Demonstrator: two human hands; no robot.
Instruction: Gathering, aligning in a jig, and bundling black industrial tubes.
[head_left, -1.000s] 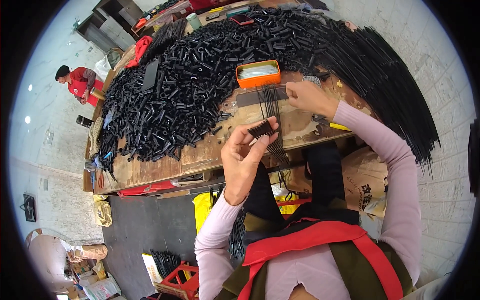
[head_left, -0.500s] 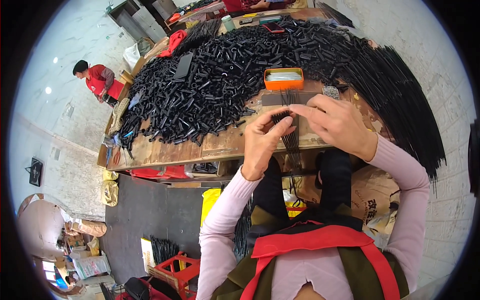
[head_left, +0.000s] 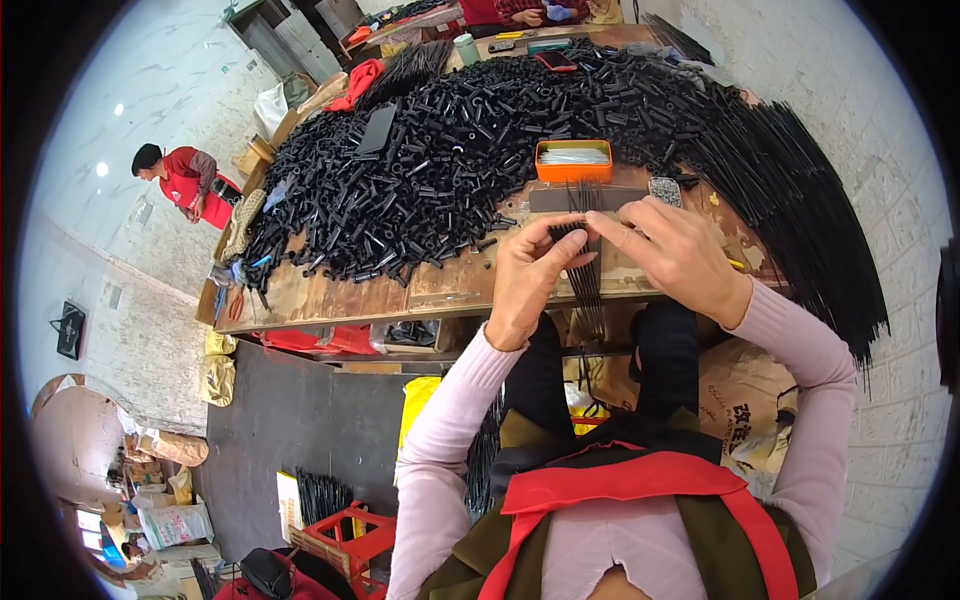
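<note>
Over the wooden table [head_left: 440, 283], your left hand [head_left: 526, 278] pinched black rods [head_left: 588, 292], probably best kept even; whether your right hand [head_left: 688, 258] gripped any, I could not tell.

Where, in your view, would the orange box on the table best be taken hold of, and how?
Probably by its two short end walls, coming from above: the orange box is rectangular and open-topped, and the loose pale sticks inside favour keeping it level. Black pieces are heaped behind it, while thin black rods in the left hand point toward its front.
</note>
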